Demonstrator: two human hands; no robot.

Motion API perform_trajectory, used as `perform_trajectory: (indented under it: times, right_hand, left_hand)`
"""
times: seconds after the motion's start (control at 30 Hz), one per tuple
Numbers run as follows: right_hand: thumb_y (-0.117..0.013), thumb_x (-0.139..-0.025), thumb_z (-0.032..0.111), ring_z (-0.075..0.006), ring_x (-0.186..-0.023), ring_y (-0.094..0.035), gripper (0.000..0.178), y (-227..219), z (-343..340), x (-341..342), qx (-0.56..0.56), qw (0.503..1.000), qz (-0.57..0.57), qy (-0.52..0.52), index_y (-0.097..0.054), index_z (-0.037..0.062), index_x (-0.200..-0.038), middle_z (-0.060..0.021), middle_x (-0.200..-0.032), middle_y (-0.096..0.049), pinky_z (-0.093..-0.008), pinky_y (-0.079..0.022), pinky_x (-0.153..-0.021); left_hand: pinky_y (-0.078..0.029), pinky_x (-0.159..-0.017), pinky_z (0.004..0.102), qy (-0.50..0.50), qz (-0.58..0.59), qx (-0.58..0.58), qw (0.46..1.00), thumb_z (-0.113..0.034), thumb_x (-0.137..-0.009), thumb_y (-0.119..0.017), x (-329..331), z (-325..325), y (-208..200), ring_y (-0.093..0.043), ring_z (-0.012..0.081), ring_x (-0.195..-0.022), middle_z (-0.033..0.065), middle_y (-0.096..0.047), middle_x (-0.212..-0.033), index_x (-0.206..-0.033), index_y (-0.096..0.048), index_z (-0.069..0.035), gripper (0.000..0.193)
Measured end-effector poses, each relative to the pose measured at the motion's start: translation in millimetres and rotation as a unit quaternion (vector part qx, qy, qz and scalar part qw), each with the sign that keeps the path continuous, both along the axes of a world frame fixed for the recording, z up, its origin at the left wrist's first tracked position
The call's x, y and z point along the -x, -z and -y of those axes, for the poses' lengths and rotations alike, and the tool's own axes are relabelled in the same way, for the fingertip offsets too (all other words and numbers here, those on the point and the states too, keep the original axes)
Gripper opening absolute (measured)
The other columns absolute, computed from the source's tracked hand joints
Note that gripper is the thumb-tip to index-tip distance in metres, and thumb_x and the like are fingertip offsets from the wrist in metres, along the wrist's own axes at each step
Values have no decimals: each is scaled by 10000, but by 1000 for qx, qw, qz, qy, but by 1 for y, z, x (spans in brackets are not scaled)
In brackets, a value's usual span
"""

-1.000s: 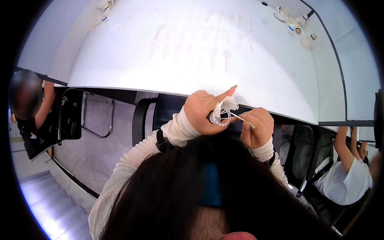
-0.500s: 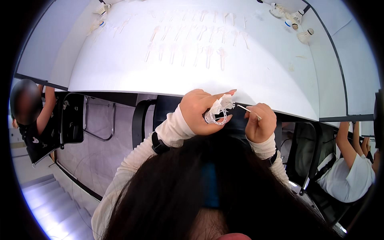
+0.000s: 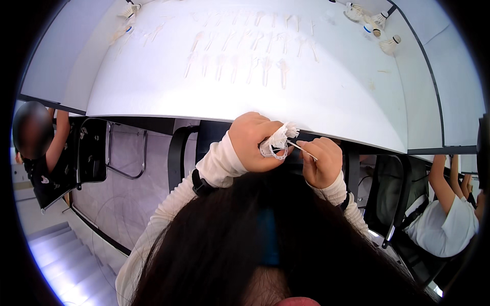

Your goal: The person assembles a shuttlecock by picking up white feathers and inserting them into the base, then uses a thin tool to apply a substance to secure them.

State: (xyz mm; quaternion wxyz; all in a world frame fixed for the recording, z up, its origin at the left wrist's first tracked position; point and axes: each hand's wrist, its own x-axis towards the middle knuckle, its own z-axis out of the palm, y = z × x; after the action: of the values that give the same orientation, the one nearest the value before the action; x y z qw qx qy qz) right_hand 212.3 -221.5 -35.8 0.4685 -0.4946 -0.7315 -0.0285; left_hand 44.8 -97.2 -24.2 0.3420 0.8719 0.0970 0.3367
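My left hand (image 3: 253, 143) is closed around a white shuttlecock (image 3: 280, 141) held just off the table's near edge. Its ragged skirt and ring of thread show past the fingers, while its base is hidden. In my right hand (image 3: 323, 159), finger and thumb pinch a thin white stick (image 3: 304, 149), possibly a feather shaft. The stick slants toward the shuttlecock, its far end close beside the skirt; I cannot tell whether they touch. Several pale feathers (image 3: 265, 71) lie in rows on the white table (image 3: 245, 102) beyond my hands.
More shuttlecocks (image 3: 390, 45) lie at the table's back right, and a few shuttlecocks (image 3: 128, 29) rest at the back left. Upright panels (image 3: 416, 102) border the table. One person (image 3: 38, 137) sits at the left, another person (image 3: 441, 224) at the right.
My right hand has moved left and slightly down, bringing the stick closer to the shuttlecock. My left hand keeps its hold, with its fingers drawn in slightly around the skirt.
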Motion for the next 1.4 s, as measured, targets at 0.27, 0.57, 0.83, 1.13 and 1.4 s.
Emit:
perform_trajectory:
  times: [0.27,0.57,0.83,1.13,1.4]
  right_hand:
    - [-719,-735,-20,-231,-507,-526,319,-6,2,3,10,1000,-8,0,-632,11,-1040,-60,-650,-571,-335,-395,-482]
    - [-738,-746,11,-202,-488,-506,355,-10,-1,1,9,1000,29,-8,-650,13,-1089,-39,-636,-567,-326,-365,-465]
    - [-689,-800,2,-259,-534,-588,93,0,-7,7,53,998,-40,19,-644,15,-880,-92,-662,-621,-341,-437,-497]
    - [-645,-840,-2,-286,-562,-613,12,-9,-2,9,99,991,-91,15,-646,3,-829,-114,-680,-640,-345,-462,-515]
    - [-617,-868,8,-288,-551,-596,46,-8,-1,14,107,986,-123,31,-642,1,-831,-118,-678,-632,-358,-451,-511]
  left_hand:
    - [-433,-544,383,6,-2,5,1000,-179,-690,-736,2,0,-1,-572,309,-565,93,-601,-622,-798,-644,-80,173]
    - [-428,-539,384,13,-8,2,1000,-187,-706,-728,1,-3,4,-568,317,-567,97,-603,-632,-789,-632,-81,165]
    - [-440,-561,350,25,-52,-3,998,-192,-682,-775,4,-4,2,-588,288,-575,77,-643,-671,-850,-696,-77,219]
    - [-414,-516,332,32,-25,-2,999,-236,-660,-864,2,-6,3,-562,246,-525,48,-608,-616,-805,-694,-84,269]
    - [-410,-512,380,18,-19,-3,1000,-313,-676,-853,2,-4,2,-551,296,-535,90,-565,-585,-717,-631,-74,328]
